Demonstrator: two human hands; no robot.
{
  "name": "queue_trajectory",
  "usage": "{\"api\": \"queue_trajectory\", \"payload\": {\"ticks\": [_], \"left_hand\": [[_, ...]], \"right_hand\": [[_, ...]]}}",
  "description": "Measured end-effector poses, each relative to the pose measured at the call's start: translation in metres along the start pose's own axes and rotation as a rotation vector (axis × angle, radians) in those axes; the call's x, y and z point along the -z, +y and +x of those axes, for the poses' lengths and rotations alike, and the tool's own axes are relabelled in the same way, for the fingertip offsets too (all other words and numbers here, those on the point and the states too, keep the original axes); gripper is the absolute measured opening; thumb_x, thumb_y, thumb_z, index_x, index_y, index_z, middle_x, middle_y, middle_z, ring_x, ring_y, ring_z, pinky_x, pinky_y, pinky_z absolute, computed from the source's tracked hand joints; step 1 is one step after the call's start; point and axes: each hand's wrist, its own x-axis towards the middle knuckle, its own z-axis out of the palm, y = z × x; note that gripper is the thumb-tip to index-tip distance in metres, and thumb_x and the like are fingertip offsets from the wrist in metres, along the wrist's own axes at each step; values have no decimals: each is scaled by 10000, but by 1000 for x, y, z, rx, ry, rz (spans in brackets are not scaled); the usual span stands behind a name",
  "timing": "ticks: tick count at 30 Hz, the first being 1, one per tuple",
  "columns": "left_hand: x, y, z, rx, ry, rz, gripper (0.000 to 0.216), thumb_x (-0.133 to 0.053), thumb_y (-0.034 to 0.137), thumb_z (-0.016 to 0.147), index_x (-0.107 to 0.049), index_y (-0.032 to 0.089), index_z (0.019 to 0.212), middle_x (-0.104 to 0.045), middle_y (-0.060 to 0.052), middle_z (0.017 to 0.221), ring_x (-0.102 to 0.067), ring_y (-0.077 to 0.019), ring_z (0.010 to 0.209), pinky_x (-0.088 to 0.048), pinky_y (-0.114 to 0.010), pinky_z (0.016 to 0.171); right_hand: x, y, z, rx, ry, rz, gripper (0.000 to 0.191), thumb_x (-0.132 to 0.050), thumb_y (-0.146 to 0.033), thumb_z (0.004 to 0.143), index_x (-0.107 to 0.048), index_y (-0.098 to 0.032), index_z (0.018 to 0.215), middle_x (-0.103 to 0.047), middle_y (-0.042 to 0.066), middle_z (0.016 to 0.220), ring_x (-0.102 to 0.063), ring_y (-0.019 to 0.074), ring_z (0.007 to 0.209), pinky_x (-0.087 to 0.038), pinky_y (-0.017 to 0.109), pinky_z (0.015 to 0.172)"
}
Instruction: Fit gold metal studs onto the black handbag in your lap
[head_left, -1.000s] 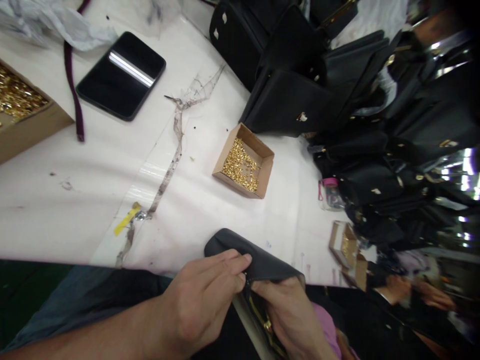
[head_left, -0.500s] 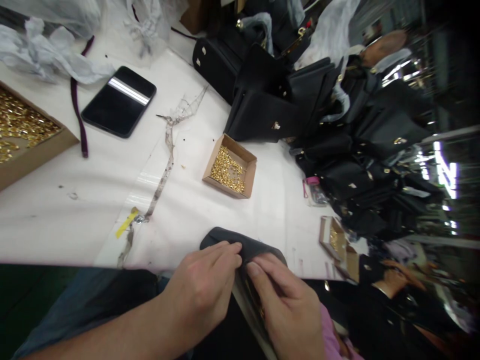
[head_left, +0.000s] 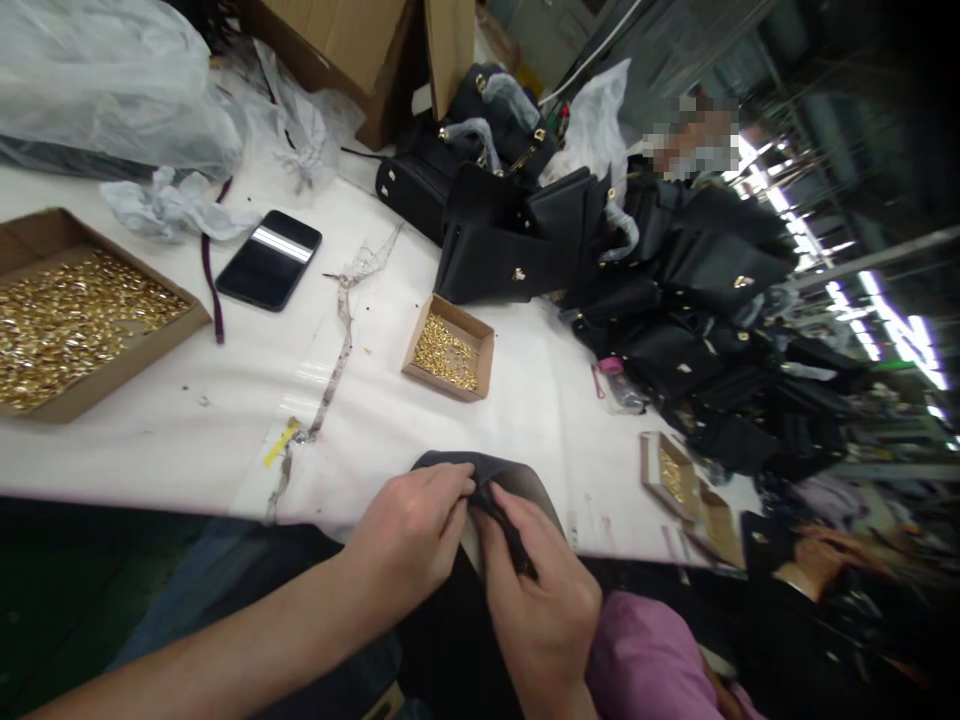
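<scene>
Both my hands grip a black leather bag piece (head_left: 517,480) at the near edge of the white table (head_left: 225,400). My left hand (head_left: 409,535) has its fingers curled over the piece's left side. My right hand (head_left: 536,590) pinches the same piece from the right, fingers pressed together against it. A small cardboard box of gold metal fittings (head_left: 448,348) sits just beyond my hands.
A large box of gold fittings (head_left: 82,315) lies at the left, a black phone (head_left: 268,260) and purple strap (head_left: 212,290) behind it. Black handbags (head_left: 675,300) pile up at the right. Another small box (head_left: 667,475) and a small jar (head_left: 615,385) stand near them. Another person works at the far right.
The view has tilted up, showing more of the table's far side. My right hand has slid further over the leather piece and both hands have closed in together.
</scene>
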Motion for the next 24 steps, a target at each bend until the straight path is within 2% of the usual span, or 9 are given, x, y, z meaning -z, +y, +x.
{"api": "queue_trajectory", "payload": {"ticks": [3,7,11,15,19,24], "left_hand": [[1,2,-2,26,-27,-25,274,-577,35,1000,-660,155,1232,-774,-138,1272,-785,-283,1147,-708,-449,1039],[5,4,-4,62,-58,-70,334,-574,54,983,-657,156,1290,-765,-153,1295,-774,-305,1171,-693,-470,1051],[15,4,-4,154,-139,-165,289,-556,114,1031,-693,203,1269,-770,-103,1303,-756,-269,1224,-646,-410,1106],[22,2,1,212,-185,-277,249,-546,162,1077,-736,246,1215,-775,-41,1318,-736,-219,1265,-592,-336,1143],[22,0,2,285,-191,-331,207,-557,169,1074,-722,243,1176,-785,-31,1250,-745,-216,1210,-592,-327,1069],[19,1,7,317,-208,-274,197,-560,149,1042,-684,234,1168,-776,-41,1164,-744,-239,1109,-568,-353,989]], "right_hand": [[-1,0,-2,-11,1,16,280,-723,-127,1035,-824,-234,1273,-808,66,1228,-783,215,1107,-634,348,1071],[-2,0,0,44,-10,21,273,-719,-120,1036,-810,-215,1276,-799,79,1239,-772,219,1128,-640,362,1058],[-1,4,5,106,-31,19,258,-716,-126,1040,-794,-213,1270,-796,77,1219,-772,215,1113,-646,360,1035],[1,9,8,102,-80,48,255,-687,-135,1056,-786,-238,1268,-790,66,1230,-767,217,1122,-646,364,1037],[1,12,8,76,-108,69,256,-677,-156,1066,-784,-257,1275,-784,62,1252,-759,231,1148,-635,385,1052],[1,12,14,9,-141,125,217,-671,-197,1077,-788,-280,1241,-777,45,1249,-742,223,1149,-620,370,1035]]}}
